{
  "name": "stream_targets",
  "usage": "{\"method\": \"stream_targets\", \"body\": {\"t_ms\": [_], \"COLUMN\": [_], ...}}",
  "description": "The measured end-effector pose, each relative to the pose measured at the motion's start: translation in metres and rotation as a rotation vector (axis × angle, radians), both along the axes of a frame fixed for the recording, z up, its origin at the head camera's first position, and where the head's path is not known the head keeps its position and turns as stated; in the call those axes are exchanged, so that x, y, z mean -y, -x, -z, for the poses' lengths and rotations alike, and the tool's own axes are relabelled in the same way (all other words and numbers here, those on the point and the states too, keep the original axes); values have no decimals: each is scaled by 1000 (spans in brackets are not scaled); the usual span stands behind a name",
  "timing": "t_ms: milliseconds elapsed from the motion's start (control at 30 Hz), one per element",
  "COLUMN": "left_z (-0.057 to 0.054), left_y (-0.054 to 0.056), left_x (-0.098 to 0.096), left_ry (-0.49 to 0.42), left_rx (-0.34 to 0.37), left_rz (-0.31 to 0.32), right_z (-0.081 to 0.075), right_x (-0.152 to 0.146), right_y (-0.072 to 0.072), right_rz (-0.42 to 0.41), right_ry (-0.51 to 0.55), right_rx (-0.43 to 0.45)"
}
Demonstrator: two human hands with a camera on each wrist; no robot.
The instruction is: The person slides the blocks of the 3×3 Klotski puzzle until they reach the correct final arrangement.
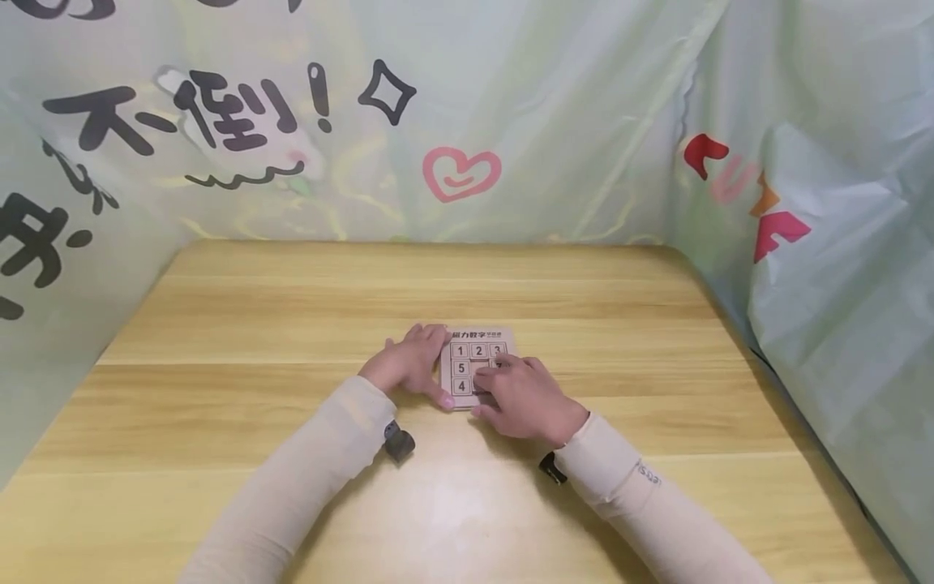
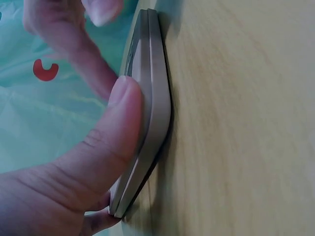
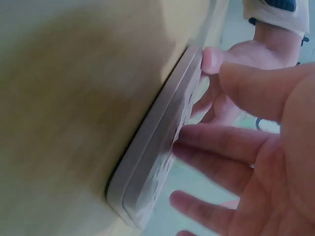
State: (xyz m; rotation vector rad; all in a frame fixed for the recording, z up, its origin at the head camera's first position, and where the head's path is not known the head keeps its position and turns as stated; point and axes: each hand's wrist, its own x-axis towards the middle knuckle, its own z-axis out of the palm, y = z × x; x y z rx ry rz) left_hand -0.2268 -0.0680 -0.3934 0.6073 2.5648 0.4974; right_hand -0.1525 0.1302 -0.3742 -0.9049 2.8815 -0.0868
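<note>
A flat number slide puzzle (image 1: 446,369) lies on the table, its tiles marked 1, 2, 3 across the top row, with 5 and 4 down the left side. The left hand (image 1: 416,361) grips the puzzle by its left side, thumb at the near corner and fingers at the far one. In the left wrist view, that thumb (image 2: 118,123) presses on the frame's edge. From the right, the right hand (image 1: 527,397) reaches over the board and hides several tiles. Its extended fingertips (image 3: 189,133) touch the tile face in the right wrist view, the thumb standing off the board.
The wooden table (image 1: 292,300) spreads around the puzzle. A pale printed curtain (image 1: 554,122) hangs behind it and along both sides. Small dark cameras sit at both wrists, the left wrist camera (image 1: 399,443) close above the table's near part.
</note>
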Motion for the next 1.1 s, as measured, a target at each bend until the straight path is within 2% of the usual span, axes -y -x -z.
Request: {"method": "stream_targets", "body": {"t_ms": [100, 333, 467, 600, 800, 867, 933, 1000, 1100], "left_z": [0, 1, 0, -1, -1, -1, -2, -2, -2], "left_y": [1, 0, -1, 0, 1, 1, 2, 2, 2], "left_x": [0, -1, -1, -1, -1, -1, -1, -1, -1], "left_ry": [1, 10, 6, -2, -6, -6, -4, 0, 5], "left_rx": [0, 4, 3, 6, 16, 20, 21, 21, 21], "left_rz": [3, 11, 3, -2, 2, 3, 3, 4, 4], "right_z": [0, 0, 2, 2, -2, -4, -5, -6, -5], "right_x": [1, 1, -3, -10, -22, -26, -29, -31, -31], "right_y": [6, 3, 4, 5, 2, -1, -3, -4, -3], "right_rz": [-13, 4, 6, 6, 56, 72, 48, -11, -82], "right_ry": [-14, -20, -37, 9, 61, 47, 34, 32, 68], "right_rx": [23, -59, -11, 33, -38, -27, 16, 62, 97]}}
